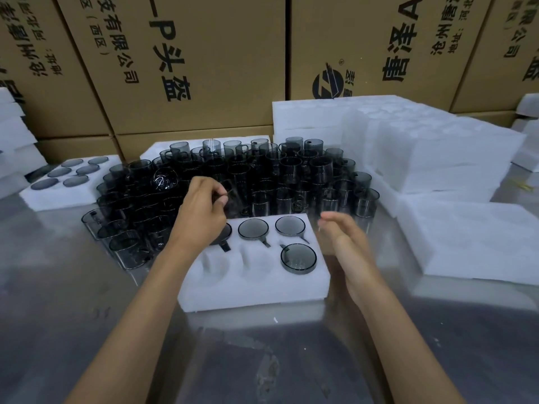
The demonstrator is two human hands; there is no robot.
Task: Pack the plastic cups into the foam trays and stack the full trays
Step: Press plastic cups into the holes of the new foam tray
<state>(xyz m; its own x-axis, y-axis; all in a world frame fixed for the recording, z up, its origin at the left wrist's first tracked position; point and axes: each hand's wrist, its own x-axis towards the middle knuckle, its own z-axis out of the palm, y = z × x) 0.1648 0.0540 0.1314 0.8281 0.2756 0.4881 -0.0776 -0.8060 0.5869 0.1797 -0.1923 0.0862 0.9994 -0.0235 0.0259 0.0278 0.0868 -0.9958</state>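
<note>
A: What's in the near foam tray [253,290]?

B: Four smoky grey cups sit in its holes: three along the far row, one of them [253,228] in the middle, and one [298,258] at the right end of the near row. The two other near holes [215,265] hold nothing.

A: And the hands?

B: The left hand [201,211] hovers over the tray's far left corner, fingers curled, thumb and forefinger pinched together at the edge of the loose cups [233,182]. Whether they grip a cup, I cannot tell. The right hand [342,237] is just beside the tray's right edge, fingers straight and pressed together, holding nothing.

A: Other trays?

B: A full tray [67,185] at the far left shows six cups. Empty white trays [423,147] are stacked at the right, with brown cartons [180,62] behind.
</note>
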